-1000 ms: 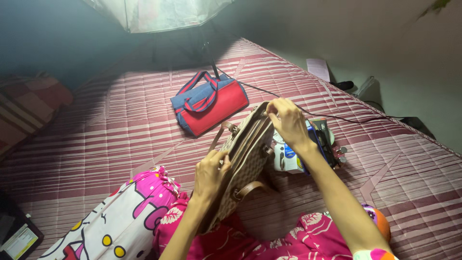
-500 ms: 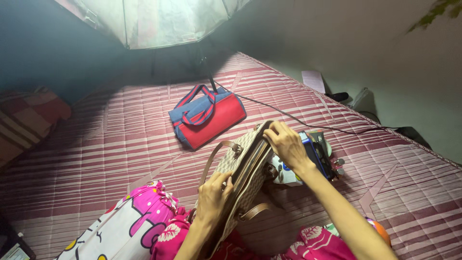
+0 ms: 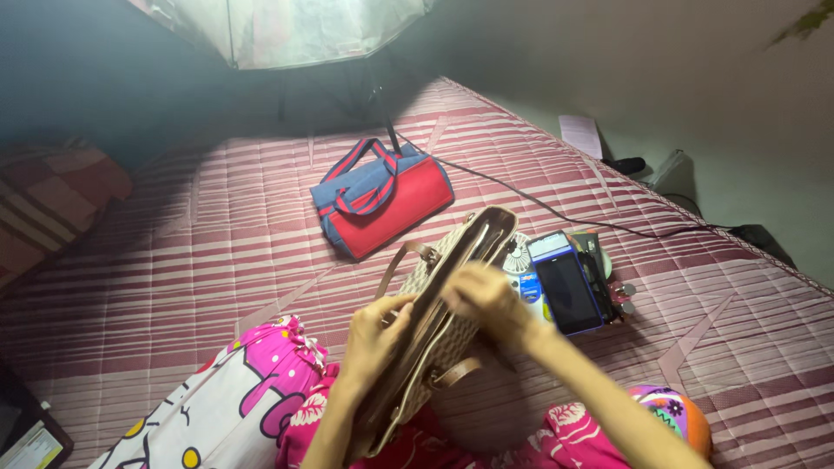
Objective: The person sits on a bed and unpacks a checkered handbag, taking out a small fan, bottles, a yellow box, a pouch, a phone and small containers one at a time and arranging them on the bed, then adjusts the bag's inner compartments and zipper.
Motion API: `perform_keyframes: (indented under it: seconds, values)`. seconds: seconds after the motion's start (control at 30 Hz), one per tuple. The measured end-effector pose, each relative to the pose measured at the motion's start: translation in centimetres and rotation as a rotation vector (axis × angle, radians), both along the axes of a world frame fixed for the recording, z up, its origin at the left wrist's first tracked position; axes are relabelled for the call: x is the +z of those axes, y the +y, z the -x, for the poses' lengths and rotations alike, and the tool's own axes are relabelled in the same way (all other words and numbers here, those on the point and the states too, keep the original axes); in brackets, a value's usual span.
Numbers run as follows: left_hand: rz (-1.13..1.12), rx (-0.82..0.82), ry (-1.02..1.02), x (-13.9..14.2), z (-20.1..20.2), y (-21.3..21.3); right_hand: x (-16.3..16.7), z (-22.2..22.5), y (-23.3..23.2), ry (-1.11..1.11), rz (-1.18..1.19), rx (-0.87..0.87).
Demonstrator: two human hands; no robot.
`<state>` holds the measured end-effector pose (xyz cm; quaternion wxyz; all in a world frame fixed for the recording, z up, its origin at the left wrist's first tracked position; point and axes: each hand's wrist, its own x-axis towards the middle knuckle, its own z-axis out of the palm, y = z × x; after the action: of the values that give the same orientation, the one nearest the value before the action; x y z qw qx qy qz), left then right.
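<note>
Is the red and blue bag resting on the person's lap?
No, the red and blue bag lies apart on the striped mattress, beyond the beige handbag that both hands hold.

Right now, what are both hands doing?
Left hand: closed on the beige handbag edge.
Right hand: on the handbag's top, blurred; grip cannot be told.

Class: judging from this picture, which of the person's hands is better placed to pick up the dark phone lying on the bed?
Probably the right hand: it sits at the beige handbag's top edge, nearest the phone. The left hand grips the bag's far side.

Striped pink quilted mattress [image 3: 217, 260]; pale umbrella diffuser [image 3: 287, 26] overhead; dim grey wall [image 3: 651, 61]; cable [image 3: 556, 208] across.
</note>
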<state>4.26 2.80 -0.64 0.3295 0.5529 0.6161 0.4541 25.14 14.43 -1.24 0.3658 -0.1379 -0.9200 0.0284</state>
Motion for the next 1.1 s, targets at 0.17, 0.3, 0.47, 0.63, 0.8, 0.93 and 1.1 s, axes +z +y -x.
perform_keyframes:
  seconds: [0.17,0.3,0.47,0.63,0.8,0.93,1.1]
  values:
    - [0.144,-0.090,-0.128,1.2,1.8,-0.1,-0.5,2.2,-7.3,0.040,0.400,0.058]
    - [0.006,-0.141,-0.041,1.1,1.8,-2.2,0.0,1.6,-8.1,-0.018,0.306,-0.128]
    - [-0.129,-0.176,-0.008,0.4,1.8,-4.0,1.3,2.7,-10.7,0.002,0.431,-0.137]
    - [0.100,-0.038,-0.162,0.8,2.7,-3.2,1.8,6.1,-18.1,-0.092,0.531,0.279]
    - [-0.166,-0.036,-0.010,1.2,2.2,-4.2,3.3,4.2,-14.0,-0.227,0.362,0.204]
    - [-0.156,-0.049,0.014,0.6,1.1,-4.8,4.3,-0.5,-4.8,-0.317,-0.016,-0.058]
    - [-0.378,0.291,0.323,0.5,3.8,-1.7,1.8,-4.2,-5.0,-0.518,0.125,-0.066]
